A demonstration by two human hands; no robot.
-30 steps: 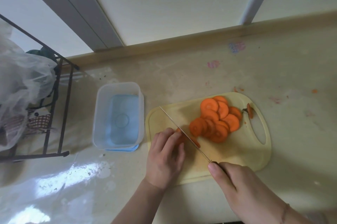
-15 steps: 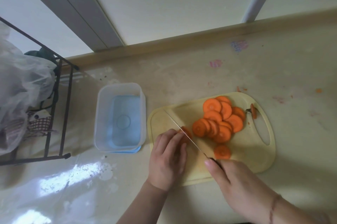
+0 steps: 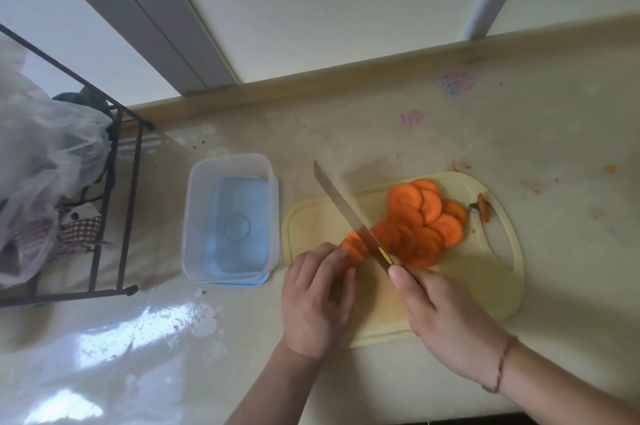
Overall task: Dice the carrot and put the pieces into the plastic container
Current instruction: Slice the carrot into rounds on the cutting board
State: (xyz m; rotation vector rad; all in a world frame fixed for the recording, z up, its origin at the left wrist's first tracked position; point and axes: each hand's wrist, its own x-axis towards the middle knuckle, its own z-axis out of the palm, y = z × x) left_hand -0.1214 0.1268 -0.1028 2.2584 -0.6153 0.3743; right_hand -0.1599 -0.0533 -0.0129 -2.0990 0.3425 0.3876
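since the earlier frame the knife [image 3: 349, 216] has lifted, its tip now raised toward the far left over the cutting board [image 3: 485, 272], and the loose round near the handle is no longer seen apart from the pile of slices [image 3: 424, 220]. the step in hand is the slicing, i judge: the left hand [image 3: 317, 300] curls its fingers on the carrot stub [image 3: 351, 248] at the board's left part, the right hand [image 3: 446, 324] grips the knife handle, and next the blade must fall just beside the left fingertips, while the plastic container [image 3: 230, 216] on the bench [image 3: 346, 133] waits without pieces. no writing can be read.
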